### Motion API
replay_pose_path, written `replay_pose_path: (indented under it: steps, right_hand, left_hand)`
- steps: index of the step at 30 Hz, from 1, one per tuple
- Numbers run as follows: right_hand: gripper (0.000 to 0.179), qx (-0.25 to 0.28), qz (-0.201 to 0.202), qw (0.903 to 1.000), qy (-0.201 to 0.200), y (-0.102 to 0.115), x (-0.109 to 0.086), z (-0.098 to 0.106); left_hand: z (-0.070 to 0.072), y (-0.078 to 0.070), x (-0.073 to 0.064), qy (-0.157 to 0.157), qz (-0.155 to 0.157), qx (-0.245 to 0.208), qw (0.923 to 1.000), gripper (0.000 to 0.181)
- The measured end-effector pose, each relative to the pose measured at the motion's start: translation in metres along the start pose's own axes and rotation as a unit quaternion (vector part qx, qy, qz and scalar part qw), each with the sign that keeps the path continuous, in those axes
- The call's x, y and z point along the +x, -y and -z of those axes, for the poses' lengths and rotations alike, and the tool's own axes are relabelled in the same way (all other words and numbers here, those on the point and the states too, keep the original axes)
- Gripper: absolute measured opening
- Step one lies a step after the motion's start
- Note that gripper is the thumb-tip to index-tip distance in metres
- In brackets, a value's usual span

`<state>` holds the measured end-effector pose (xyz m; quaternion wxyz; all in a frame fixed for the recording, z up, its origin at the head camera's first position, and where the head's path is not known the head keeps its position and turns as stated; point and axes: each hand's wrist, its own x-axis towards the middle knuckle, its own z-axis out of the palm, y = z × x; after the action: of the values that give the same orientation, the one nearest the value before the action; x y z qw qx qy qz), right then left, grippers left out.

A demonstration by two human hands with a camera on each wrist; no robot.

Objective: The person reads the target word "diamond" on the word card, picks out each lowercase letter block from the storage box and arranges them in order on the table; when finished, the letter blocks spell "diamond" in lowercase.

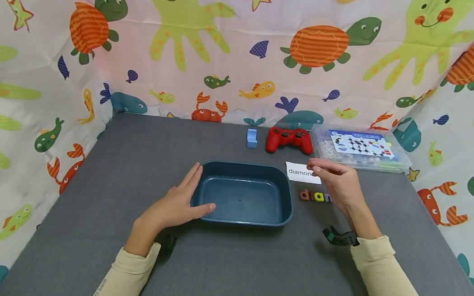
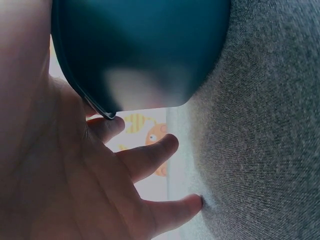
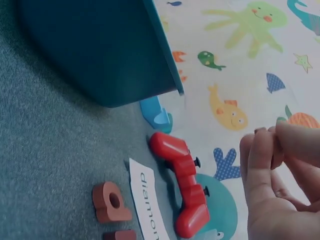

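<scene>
In the head view my left hand (image 1: 178, 201) rests along the left side of a dark blue plastic tub (image 1: 238, 216). Its fingers stretch out beside the wall and the thumb lies over the near rim. My right hand (image 1: 338, 183) is raised over the right end of a row of coloured toy letters (image 1: 313, 196), hiding part of it. In the right wrist view that hand's thumb and fingers meet, and a small brownish piece (image 3: 261, 130) shows at the tips; its kind is hidden. A white card (image 1: 298, 172) printed with "diamon", its end covered, lies behind the letters.
A red game controller (image 1: 289, 140) and a small light-blue block-like object (image 1: 251, 138) stand at the back. To their right lies a clear plastic case (image 1: 360, 160) with a printed label. A patterned cloth (image 1: 235, 43) hangs behind the grey table (image 1: 229, 274).
</scene>
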<state>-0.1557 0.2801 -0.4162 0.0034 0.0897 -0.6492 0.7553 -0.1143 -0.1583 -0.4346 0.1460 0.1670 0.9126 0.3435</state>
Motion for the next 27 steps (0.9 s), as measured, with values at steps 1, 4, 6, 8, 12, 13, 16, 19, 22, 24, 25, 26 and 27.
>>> replay_pose_path:
  steps: [1, 4, 6, 8, 12, 13, 16, 19, 22, 24, 25, 26, 27]
  right_hand:
    - [0.027, 0.005, 0.000, 1.0000, -0.001, -0.001, -0.001, 0.001]
    - [0.028, 0.021, -0.002, 0.9998, -0.002, -0.001, -0.003, 0.006]
    - [0.030, 0.021, -0.004, 0.9998, -0.006, -0.001, -0.004, 0.008]
    - [0.032, 0.017, -0.009, 0.9997, -0.012, -0.001, -0.006, 0.011]
    - [0.034, -0.007, -0.034, 0.9990, -0.027, 0.001, -0.011, 0.017]
    - [0.036, -0.011, -0.042, 0.9986, -0.031, 0.002, -0.012, 0.019]
    - [0.043, -0.032, -0.057, 0.9973, -0.035, 0.004, -0.015, 0.025]
    - [0.044, -0.054, -0.053, 0.9964, -0.038, 0.005, -0.017, 0.031]
    - [0.039, -0.097, -0.041, 0.9932, -0.048, 0.005, -0.020, 0.036]
    - [0.032, -0.146, -0.033, 0.9868, -0.061, 0.005, -0.022, 0.040]
    - [0.029, -0.158, -0.034, 0.9846, -0.068, 0.005, -0.023, 0.042]
    - [0.027, -0.168, -0.033, 0.9823, -0.075, 0.005, -0.024, 0.044]
    - [0.026, -0.176, -0.033, 0.9803, -0.082, 0.004, -0.025, 0.046]
  left_hand:
    - [0.000, 0.000, 0.000, 0.000, 0.000, -0.001, 1.0000, 0.115]
    - [0.000, 0.001, 0.000, 0.001, 0.000, 0.000, 1.0000, 0.115]
    - [0.000, 0.000, 0.000, 0.003, 0.000, 0.000, 1.0000, 0.115]
    - [0.001, 0.000, 0.000, 0.005, 0.002, 0.000, 1.0000, 0.114]
    - [0.001, -0.001, 0.000, 0.006, 0.006, -0.001, 1.0000, 0.115]
    - [0.001, -0.001, 0.000, 0.006, 0.006, 0.000, 1.0000, 0.115]
    - [0.001, -0.001, -0.001, 0.005, 0.003, 0.000, 1.0000, 0.115]
    - [0.001, -0.001, -0.001, 0.004, 0.000, -0.002, 1.0000, 0.115]
    - [0.001, 0.000, -0.001, 0.003, 0.000, -0.003, 1.0000, 0.115]
    - [0.001, -0.001, -0.001, 0.002, -0.001, -0.003, 1.0000, 0.115]
    - [0.001, 0.000, -0.001, 0.002, -0.001, -0.003, 1.0000, 0.114]
    - [0.001, 0.000, -0.001, 0.002, -0.001, -0.002, 1.0000, 0.114]
    - [0.000, 0.000, 0.000, 0.002, -0.001, -0.002, 1.0000, 0.114]
